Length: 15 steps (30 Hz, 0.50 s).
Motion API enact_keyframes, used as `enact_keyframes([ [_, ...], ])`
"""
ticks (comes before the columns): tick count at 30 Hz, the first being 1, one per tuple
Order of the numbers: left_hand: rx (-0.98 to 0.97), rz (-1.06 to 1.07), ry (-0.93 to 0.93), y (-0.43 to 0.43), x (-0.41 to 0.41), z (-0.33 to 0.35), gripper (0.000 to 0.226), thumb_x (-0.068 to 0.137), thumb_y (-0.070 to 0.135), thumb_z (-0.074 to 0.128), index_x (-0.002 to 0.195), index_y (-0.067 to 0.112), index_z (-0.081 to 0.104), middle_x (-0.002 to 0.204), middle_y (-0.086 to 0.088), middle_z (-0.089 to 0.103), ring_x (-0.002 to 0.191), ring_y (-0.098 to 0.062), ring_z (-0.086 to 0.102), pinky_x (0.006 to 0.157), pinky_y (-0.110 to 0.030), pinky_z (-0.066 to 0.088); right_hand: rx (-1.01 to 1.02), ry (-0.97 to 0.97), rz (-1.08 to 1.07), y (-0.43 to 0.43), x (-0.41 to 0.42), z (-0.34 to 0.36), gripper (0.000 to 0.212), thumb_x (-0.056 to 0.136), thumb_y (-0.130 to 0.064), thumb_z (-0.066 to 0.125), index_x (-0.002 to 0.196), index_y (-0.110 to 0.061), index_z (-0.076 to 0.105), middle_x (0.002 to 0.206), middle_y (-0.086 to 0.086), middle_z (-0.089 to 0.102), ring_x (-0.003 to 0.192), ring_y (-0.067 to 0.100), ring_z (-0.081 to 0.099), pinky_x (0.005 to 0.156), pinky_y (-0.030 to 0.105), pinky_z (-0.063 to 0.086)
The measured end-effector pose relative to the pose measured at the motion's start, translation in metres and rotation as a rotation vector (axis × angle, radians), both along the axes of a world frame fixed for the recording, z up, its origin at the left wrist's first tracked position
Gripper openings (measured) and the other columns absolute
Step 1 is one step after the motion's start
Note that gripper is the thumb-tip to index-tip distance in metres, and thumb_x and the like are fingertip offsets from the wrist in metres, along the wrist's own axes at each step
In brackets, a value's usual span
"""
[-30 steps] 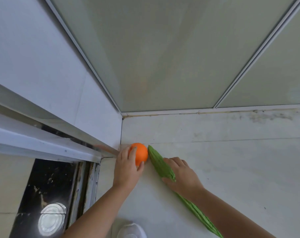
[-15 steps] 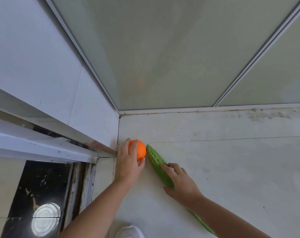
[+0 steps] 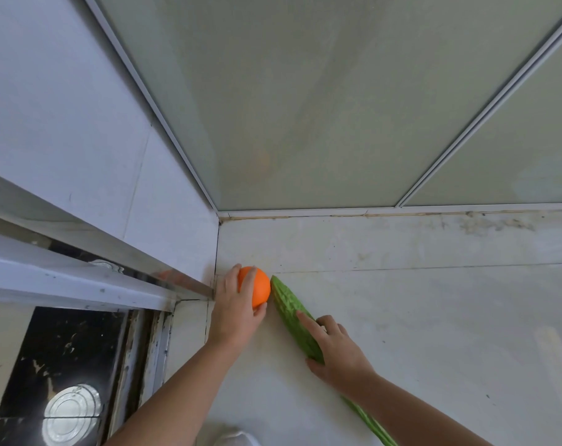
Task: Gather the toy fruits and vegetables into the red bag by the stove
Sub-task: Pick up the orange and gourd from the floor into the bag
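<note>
Beside orange (image 3: 261,289), gourd (image 3: 286,312) tip toward corner (image 3: 218,217)

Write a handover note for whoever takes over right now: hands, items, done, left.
Left hand: grips the toy orange in the corner of the pale surface, by the wall.
Right hand: holds the toy bitter gourd about mid-length, index finger laid along it. The gourd lies on the surface with its tip next to the orange.
Red bag: not in view. The stove burner shows at lower left.
Done: both toys are in hand, but neither looks lifted yet.
Left: lift both, carry them to the bag and drop them in, then look for any other toys out of view.
</note>
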<state>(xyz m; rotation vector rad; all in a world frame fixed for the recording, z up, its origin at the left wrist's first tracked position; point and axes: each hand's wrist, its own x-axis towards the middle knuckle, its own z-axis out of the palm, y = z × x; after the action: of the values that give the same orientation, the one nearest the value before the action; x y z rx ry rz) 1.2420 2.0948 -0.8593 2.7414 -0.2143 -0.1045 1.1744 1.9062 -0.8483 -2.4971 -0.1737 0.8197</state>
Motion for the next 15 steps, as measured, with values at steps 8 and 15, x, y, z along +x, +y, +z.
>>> enact_keyframes([
  [8,-0.064,-0.031,-0.022,0.004,-0.007,0.001,0.079,0.049,0.009,0.088,0.116,0.018,0.047,0.117,-0.022,0.054,0.101,-0.045,0.054,0.058,-0.043,0.055,0.001,0.017,-0.021,-0.005,0.004,0.003,0.078,0.084,-0.021,0.051,0.144,-0.038,0.004,0.127,0.004,0.033,0.114,0.022,0.037,0.081,0.029,0.045],
  [15,-0.13,-0.06,-0.048,0.0,-0.022,0.015,0.074,0.055,0.011,0.085,0.118,0.018,0.046,0.122,-0.017,0.053,0.104,-0.041,0.055,0.065,-0.04,0.054,0.053,-0.012,-0.08,-0.009,0.006,0.01,0.079,0.082,-0.024,0.055,0.143,-0.039,0.007,0.119,0.002,0.036,0.109,0.02,0.04,0.08,0.026,0.043],
])
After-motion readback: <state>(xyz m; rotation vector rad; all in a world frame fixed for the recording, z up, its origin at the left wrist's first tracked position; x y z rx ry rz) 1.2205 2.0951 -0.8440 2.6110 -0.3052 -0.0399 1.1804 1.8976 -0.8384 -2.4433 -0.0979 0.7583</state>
